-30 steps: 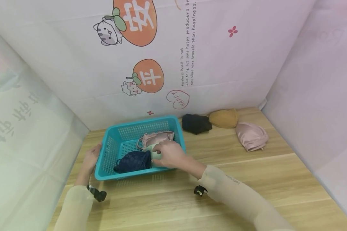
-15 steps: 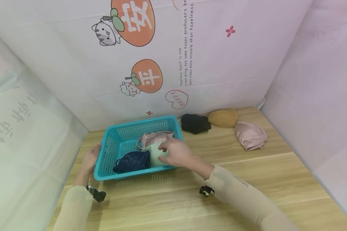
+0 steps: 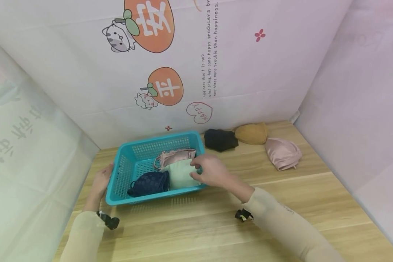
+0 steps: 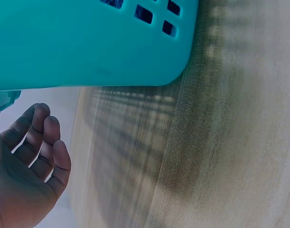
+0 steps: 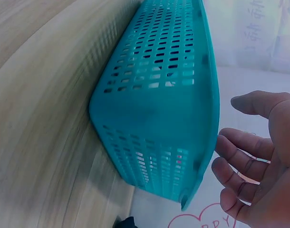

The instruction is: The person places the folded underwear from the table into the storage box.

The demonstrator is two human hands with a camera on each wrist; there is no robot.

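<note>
A turquoise plastic basket [image 3: 157, 140] stands on the wooden table against the back wall. Inside lie a navy folded bra [image 3: 150, 183], a pale green one, the folded bra [image 3: 181, 174] at the right end, and a pink lace bra [image 3: 177, 156] behind them. My right hand [image 3: 212, 171] hovers at the basket's right rim, thumb and fingers apart with nothing between them. At the left end, my left hand [image 3: 102, 180] is against the basket's outer side. The left wrist view shows its fingers [image 4: 33, 161] loosely extended beneath the rim; its thumb is mostly hidden.
Right of the basket, along the back, lie a black folded bra [image 3: 221, 140], a mustard one, the bra [image 3: 251, 133] beside it, and a satin pink bra [image 3: 283, 153]. White printed cloth walls [image 3: 242, 65] enclose the table [image 3: 216, 225] at the back and sides.
My right hand has moved right, off the pale green bra to the basket's right rim, leaving that bra in the basket in fuller view. The left hand stays at the basket's side.
</note>
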